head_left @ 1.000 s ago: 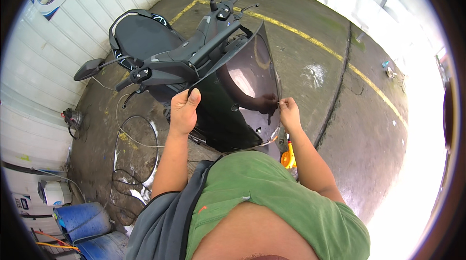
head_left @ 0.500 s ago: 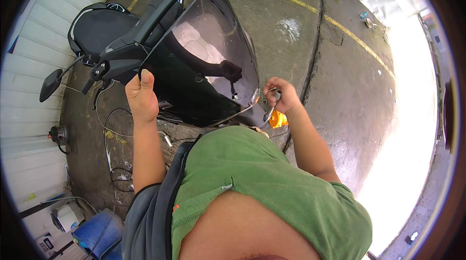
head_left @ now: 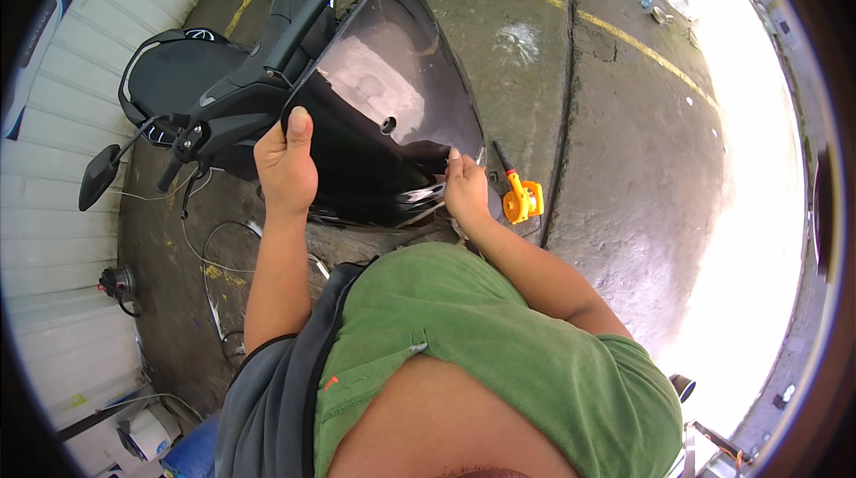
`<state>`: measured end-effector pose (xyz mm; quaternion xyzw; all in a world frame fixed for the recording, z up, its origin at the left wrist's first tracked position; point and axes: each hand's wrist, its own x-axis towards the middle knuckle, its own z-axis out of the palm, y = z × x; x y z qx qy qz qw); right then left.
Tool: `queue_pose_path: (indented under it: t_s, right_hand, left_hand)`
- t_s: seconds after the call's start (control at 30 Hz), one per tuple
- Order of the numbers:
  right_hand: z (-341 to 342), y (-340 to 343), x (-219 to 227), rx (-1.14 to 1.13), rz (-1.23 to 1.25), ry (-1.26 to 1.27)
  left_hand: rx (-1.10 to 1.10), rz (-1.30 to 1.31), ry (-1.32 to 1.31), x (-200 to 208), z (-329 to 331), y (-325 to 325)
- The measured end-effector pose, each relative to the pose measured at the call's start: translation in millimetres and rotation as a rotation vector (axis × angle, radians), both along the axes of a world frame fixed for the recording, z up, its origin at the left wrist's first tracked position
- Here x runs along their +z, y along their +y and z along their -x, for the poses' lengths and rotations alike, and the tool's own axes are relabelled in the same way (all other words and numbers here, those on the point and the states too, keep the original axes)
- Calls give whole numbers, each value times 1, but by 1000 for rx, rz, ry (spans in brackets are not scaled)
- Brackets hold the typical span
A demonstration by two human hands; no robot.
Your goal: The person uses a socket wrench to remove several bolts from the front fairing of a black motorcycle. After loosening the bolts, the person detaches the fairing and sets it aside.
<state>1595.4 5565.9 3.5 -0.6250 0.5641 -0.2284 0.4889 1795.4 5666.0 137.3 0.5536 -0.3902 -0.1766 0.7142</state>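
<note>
A scooter with a black seat (head_left: 183,77) stands ahead of me, its dark, glossy tinted windshield (head_left: 419,59) facing me. My left hand (head_left: 288,166) is closed on the windshield's left edge, thumb lying over the front face. A round hole shows in the panel between my hands. My right hand (head_left: 466,188) is at the lower right of the windshield, fingers pinched together against its surface. What these fingers hold is mostly hidden; a small shiny metallic bit shows beside them.
A yellow blower (head_left: 524,201) with a black nozzle lies on the floor right of my right hand. Cables (head_left: 209,255) trail across the floor at left. A black mirror (head_left: 98,177) sticks out leftward from the handlebar. White corrugated wall (head_left: 53,210) runs along the left.
My right hand, with a curved metal tool visible in it before, has moved left and up onto the windshield. My left hand still holds the edge and appears slightly farther right and up.
</note>
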Motion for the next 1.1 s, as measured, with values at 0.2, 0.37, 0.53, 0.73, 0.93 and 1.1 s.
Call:
queue_pose_path:
  t_s: [0.2, 0.37, 0.53, 0.73, 0.93, 1.1]
  right_hand:
    - [-8, 11, 0, -29, 283, 256]
    - [-2, 17, -6, -55, 352, 130]
    - [-5, 10, -6, -183, 45, 25]
    - [-20, 8, -1, -220, 0, 121]
    - [-10, 13, -5, -58, 344, 257]
    - [1, 19, -6, -62, 381, 6]
  left_hand:
    - [-43, 15, -3, 8, 5, -3]
    - [-52, 1, 19, 9, 3, -4]
    - [-17, -31, -43, 6, 3, -3]
    - [-45, -7, -34, 5, 2, -5]
    - [-78, -10, -12, 7, 2, -4]
    - [-92, -2, -22, 7, 2, -3]
